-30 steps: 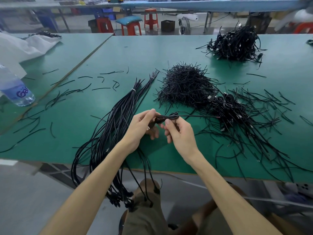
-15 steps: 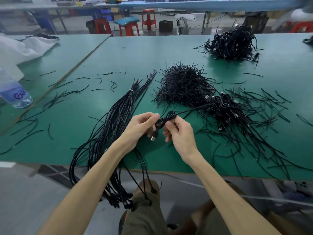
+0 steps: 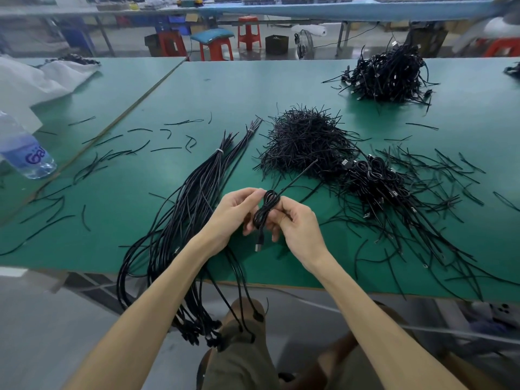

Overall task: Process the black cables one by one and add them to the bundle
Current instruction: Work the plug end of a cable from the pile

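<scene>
Green table [image 3: 281, 88], seen from above, with a second table butted against its left side. A bundle [image 3: 194, 190] of long black cables, tied with white bands near its far end, lies on the table left of centre and hangs over the near edge beside the person's knee. Beyond the hands lies a heap of short black ties [image 3: 304, 139]; to its right, a pile of coiled cables [image 3: 374, 178] among loose strands; at the far right, a further cable pile [image 3: 391, 74]. A water bottle [image 3: 25, 153] stands at the left edge. Above the table's near edge, the left hand [image 3: 230, 212] and right hand [image 3: 298, 223] meet, each pinching between thumb and fingers one small coiled cable [image 3: 266, 209], held upright between them. Its plug [image 3: 259, 244] hangs free below the fingers; its straight end points up and right toward the heap.
</scene>
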`<state>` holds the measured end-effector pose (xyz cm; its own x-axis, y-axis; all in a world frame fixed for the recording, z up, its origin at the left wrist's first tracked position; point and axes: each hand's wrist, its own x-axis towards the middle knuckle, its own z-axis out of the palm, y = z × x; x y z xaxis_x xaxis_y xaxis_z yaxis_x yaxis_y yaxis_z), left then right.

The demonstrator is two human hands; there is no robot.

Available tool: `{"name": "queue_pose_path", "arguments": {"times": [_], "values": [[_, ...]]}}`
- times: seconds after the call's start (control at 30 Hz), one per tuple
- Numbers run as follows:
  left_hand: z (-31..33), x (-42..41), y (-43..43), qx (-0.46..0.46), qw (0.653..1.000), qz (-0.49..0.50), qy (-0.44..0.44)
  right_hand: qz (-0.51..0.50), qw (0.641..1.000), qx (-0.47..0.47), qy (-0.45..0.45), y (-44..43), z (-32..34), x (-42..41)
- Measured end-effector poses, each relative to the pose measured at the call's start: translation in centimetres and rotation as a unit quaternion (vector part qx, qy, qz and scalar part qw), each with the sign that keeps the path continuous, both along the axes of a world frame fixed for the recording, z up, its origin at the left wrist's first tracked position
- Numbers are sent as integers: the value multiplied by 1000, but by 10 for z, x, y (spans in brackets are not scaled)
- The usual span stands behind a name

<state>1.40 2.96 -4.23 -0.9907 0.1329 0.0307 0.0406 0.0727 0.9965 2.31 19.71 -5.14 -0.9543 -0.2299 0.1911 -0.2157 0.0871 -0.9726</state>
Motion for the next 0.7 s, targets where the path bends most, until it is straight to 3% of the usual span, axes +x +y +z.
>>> {"name": "queue_pose_path", "arguments": {"times": [0.13,0.27,0.4,0.7], "values": [[5,3,2,-42,999,-9,15,7,999,31,4,-2,1,1],[24,-9,3,-209,973,-90,30,-11,997,76,1,-1,-1,0],[40,-15,0,-334,939,-64,58,-8,997,71,6,-2,1,1],[46,-10,5,-293,951,-3,-96,8,999,-18,-34,1,2,1]]}}
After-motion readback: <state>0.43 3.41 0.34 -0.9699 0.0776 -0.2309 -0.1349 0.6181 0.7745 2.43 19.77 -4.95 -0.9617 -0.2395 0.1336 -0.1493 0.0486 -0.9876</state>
